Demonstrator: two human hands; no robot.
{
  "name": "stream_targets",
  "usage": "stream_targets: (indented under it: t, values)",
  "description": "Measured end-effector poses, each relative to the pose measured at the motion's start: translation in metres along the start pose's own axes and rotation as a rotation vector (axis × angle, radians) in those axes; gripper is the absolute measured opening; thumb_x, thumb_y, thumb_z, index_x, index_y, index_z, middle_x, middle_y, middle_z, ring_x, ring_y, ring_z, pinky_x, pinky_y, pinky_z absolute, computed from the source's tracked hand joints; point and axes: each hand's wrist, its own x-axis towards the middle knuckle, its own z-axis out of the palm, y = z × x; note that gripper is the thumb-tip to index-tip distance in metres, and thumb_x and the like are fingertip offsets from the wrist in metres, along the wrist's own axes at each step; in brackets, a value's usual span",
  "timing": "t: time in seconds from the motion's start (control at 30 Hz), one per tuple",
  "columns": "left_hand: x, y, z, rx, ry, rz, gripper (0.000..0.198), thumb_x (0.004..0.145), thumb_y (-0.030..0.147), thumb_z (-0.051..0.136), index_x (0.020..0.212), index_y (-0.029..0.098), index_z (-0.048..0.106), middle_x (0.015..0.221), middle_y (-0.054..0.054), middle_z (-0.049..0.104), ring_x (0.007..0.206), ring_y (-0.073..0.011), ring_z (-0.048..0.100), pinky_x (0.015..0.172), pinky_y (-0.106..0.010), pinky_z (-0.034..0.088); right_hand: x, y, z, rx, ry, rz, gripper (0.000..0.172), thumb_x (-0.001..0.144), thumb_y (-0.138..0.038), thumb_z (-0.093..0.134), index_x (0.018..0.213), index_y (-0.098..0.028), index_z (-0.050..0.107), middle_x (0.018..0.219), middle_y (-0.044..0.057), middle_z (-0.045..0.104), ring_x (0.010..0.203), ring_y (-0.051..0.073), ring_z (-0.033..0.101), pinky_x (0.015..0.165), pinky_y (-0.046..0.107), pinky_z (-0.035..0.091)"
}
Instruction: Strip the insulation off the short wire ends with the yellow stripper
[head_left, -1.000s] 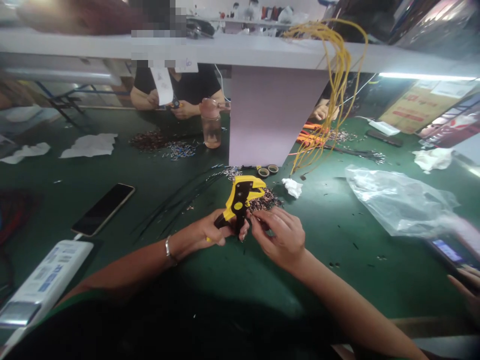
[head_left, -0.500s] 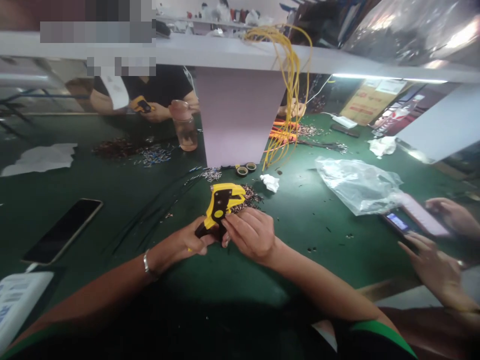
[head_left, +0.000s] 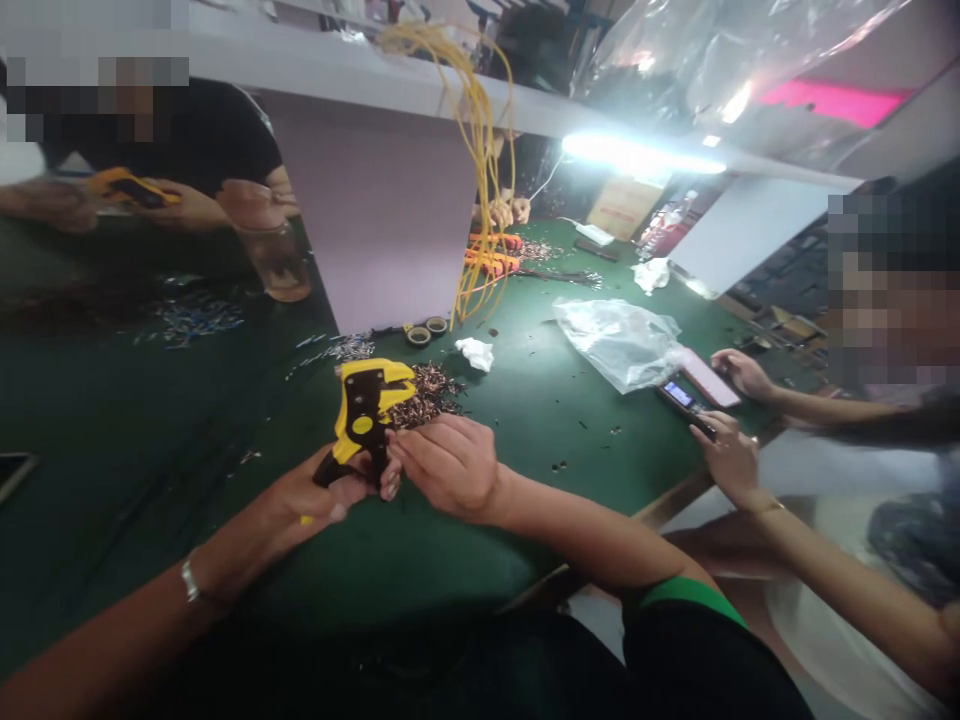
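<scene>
My left hand (head_left: 330, 492) is wrapped round the handles of a yellow and black wire stripper (head_left: 363, 405), whose jaws point up and to the right. Close against the tool's right side, the fingers of my right hand (head_left: 454, 462) are pinched together. Whatever they hold, if anything, is too small or hidden to make out. Behind the jaws lies a heap of short copper-coloured pieces (head_left: 429, 392) on the green table (head_left: 525, 520). Dark wires on the table to the left are faint and blurred.
Two tape rolls (head_left: 426, 331) and a crumpled tissue (head_left: 474, 354) lie beyond the heap. Yellow wires (head_left: 480, 130) hang from the shelf. To the right are a clear plastic bag (head_left: 619, 340) and a co-worker's hands (head_left: 731, 455) with a phone (head_left: 681, 396). A bottle (head_left: 274, 255) stands at left.
My view has swung to the right, so the surroundings appear shifted left and more of the co-worker at right shows. Both hands keep nearly the same pose about the wire stripper.
</scene>
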Motion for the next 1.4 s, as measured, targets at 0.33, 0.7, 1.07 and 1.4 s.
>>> stream_targets:
  t: [0.33, 0.7, 1.07, 1.4]
  values:
    - [0.002, -0.005, -0.009, -0.045, -0.126, -0.065, 0.073, 0.059, 0.013, 0.068, 0.130, 0.015, 0.054, 0.104, -0.008, 0.061, 0.095, -0.0241, 0.055, 0.087, -0.039, 0.042, -0.110, 0.042, -0.042, -0.210, 0.066, 0.327, 0.019, 0.097, -0.017, 0.057, 0.108, -0.018, 0.072, 0.084, 0.007, 0.081, 0.071, 0.015, 0.074, 0.074, 0.027, 0.060]
    - [0.004, -0.008, -0.009, -0.017, -0.135, -0.065, 0.069, 0.062, 0.015, 0.070, 0.129, 0.018, 0.055, 0.108, -0.007, 0.061, 0.094, -0.0225, 0.057, 0.088, -0.038, 0.043, -0.190, 0.098, -0.084, -0.421, 0.105, 0.850, 0.035, 0.096, -0.032, 0.047, 0.103, -0.016, 0.077, 0.086, 0.013, 0.082, 0.071, 0.025, 0.077, 0.070, 0.035, 0.060]
    - [0.002, -0.009, -0.017, -0.051, -0.106, -0.089, 0.076, 0.061, 0.018, 0.071, 0.135, 0.018, 0.051, 0.105, -0.009, 0.060, 0.096, -0.0247, 0.055, 0.088, -0.040, 0.045, -0.120, 0.058, -0.040, 0.028, 0.166, 0.869, 0.025, 0.093, -0.033, 0.056, 0.101, -0.022, 0.077, 0.088, 0.007, 0.082, 0.076, 0.021, 0.078, 0.078, 0.034, 0.063]
    - [0.008, -0.003, -0.009, -0.032, -0.119, -0.076, 0.072, 0.056, 0.019, 0.073, 0.126, 0.017, 0.057, 0.095, -0.007, 0.062, 0.089, -0.0244, 0.055, 0.082, -0.039, 0.042, -0.030, 0.011, 0.012, 0.517, 0.161, 0.874, 0.019, 0.090, -0.023, 0.060, 0.094, -0.024, 0.078, 0.088, 0.002, 0.082, 0.079, 0.019, 0.077, 0.082, 0.033, 0.063]
